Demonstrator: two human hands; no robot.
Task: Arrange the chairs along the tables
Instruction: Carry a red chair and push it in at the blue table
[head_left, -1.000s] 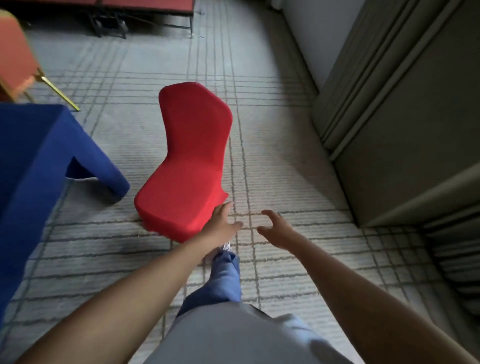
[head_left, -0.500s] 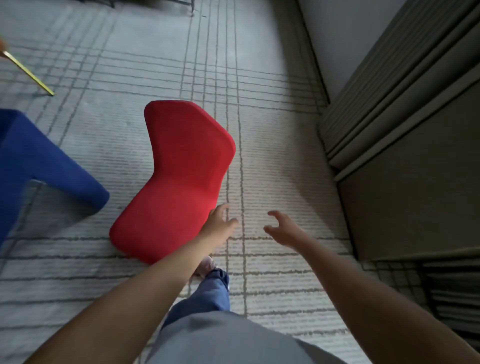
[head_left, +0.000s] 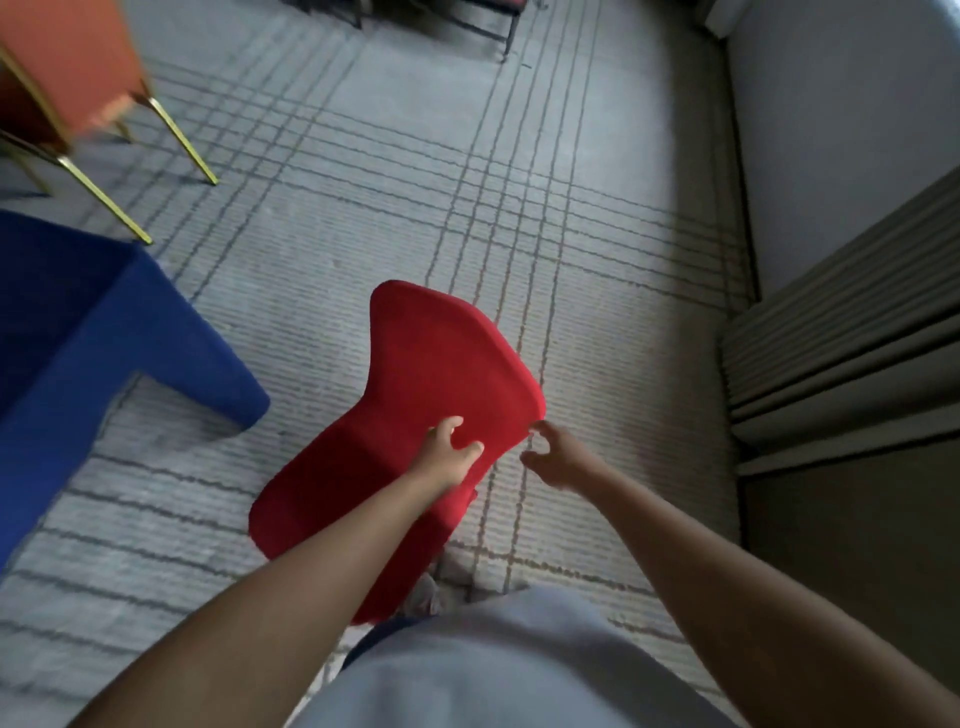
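Right below us, our pale grey top (head_left: 498, 670) fills the bottom of the view, and both bare forearms reach forward from it toward the red fabric-covered chair (head_left: 415, 415), which stands on the grey carpet with dark crossing lines (head_left: 363, 218) just ahead of our feet, its backrest toward us and its seat pointing away to the left. Our left hand (head_left: 449, 454) grips the backrest's top edge, thumb on the near face and fingers curled over it. Our right hand (head_left: 553, 457) sits at the right corner of the same edge with fingers curved and a gap between thumb and fingers; it looks to be just touching or just short of the fabric, holding nothing yet, and the blur leaves us unsure which

We judge the task only partly done: this chair stands near the corner of the table draped in deep blue cloth (head_left: 78, 338) at the left but is angled off and not tucked along it, so it is left to be turned and slid in. Further off, an orange upholstered chair with thin gold metal legs (head_left: 67, 67) stands beyond the blue table; whether it is properly placed we cannot tell. To the right run a dark panelled wall unit (head_left: 841, 364) and a plain wall
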